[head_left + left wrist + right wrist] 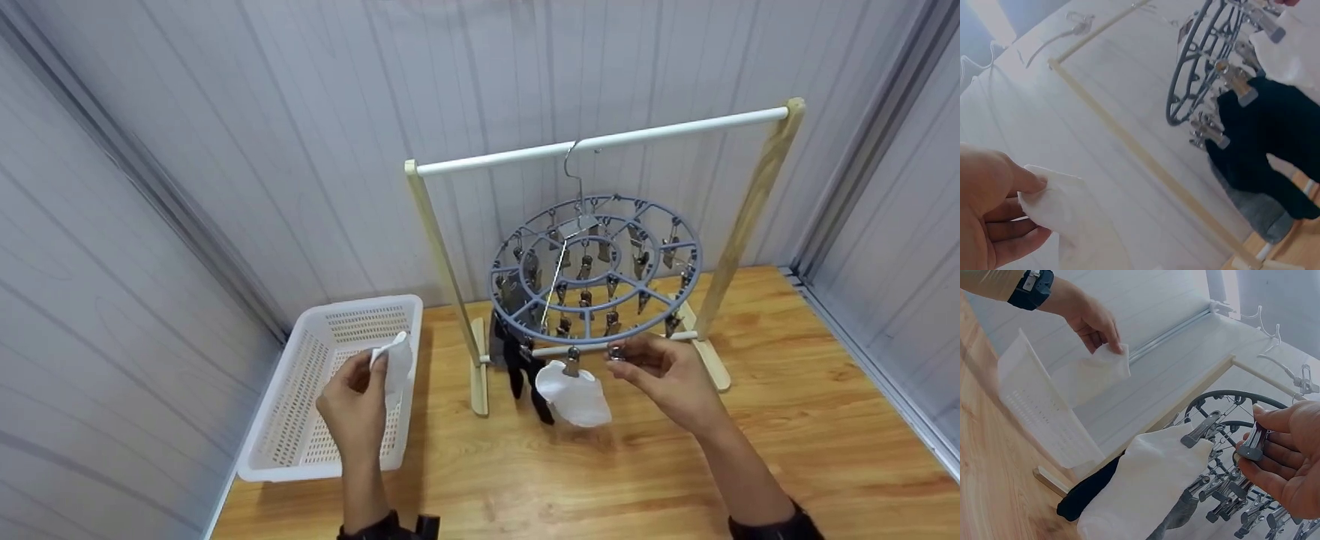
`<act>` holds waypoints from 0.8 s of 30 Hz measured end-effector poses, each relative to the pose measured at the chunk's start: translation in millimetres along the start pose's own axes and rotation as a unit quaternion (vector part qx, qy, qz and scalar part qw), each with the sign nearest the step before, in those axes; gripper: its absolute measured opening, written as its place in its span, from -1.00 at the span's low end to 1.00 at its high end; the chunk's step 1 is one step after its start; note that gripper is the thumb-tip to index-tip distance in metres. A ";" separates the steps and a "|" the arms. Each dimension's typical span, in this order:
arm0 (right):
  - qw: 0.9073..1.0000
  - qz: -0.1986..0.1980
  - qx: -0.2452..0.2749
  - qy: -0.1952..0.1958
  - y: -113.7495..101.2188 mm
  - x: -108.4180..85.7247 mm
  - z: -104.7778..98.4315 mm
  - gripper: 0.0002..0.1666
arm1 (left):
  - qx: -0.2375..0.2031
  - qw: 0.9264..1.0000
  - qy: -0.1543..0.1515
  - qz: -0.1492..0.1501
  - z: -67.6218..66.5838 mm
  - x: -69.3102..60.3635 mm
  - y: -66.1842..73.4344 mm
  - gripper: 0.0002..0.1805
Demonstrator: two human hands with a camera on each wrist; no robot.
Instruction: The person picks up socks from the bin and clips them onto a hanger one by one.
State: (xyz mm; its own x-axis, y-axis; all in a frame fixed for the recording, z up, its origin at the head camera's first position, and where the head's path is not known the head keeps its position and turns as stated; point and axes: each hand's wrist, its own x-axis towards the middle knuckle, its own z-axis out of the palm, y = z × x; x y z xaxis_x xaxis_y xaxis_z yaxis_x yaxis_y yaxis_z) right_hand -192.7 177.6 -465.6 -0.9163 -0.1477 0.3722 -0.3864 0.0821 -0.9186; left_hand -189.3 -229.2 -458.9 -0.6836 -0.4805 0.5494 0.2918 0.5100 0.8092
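Observation:
My left hand [356, 409] pinches a white sock [398, 375] by its edge between thumb and fingers, beside the drying rack and over the basket's right side. With my right hand [667, 379] I grip a metal clip [1252, 443] at the near rim of the round clip hanger [596, 339]; its jaws hold no cloth. Just left of that clip, another white sock [576, 399] hangs from its own clip. Black cloth pieces [1266, 126] and a grey sock [1261, 212] hang from clips on the hanger's left side.
The hanger hooks over the white bar [510, 155] of a wooden-legged stand [742, 217]. A white slotted basket [296, 473] stands on the wooden table [510, 480] at left. Panelled walls [300, 150] close in the back and both sides.

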 end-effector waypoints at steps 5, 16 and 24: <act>1.000 0.004 -0.004 0.002 -0.6 -0.6 -0.2 -0.77 | -0.032 0.999 0.005 0.018 6.9 -11.3 11.1 -0.89; 1.000 -0.004 0.003 -0.004 -0.3 -0.9 -1.0 -0.73 | -0.092 0.995 -0.012 0.037 27.6 -35.5 28.7 -0.90; 1.000 -0.006 0.014 -0.004 -0.8 -0.8 -0.7 -0.75 | -0.088 0.992 -0.077 0.048 50.8 -53.4 37.6 -0.93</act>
State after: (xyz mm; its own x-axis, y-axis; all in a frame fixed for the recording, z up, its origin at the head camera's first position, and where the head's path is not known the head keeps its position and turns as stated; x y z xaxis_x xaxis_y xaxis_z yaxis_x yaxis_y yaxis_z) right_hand -191.6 178.4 -465.1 -0.9104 -0.1572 0.3826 -0.3946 0.0528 -0.9173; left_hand -175.8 -148.1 -468.4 -0.7377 -0.3139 0.5977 0.4629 0.4093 0.7863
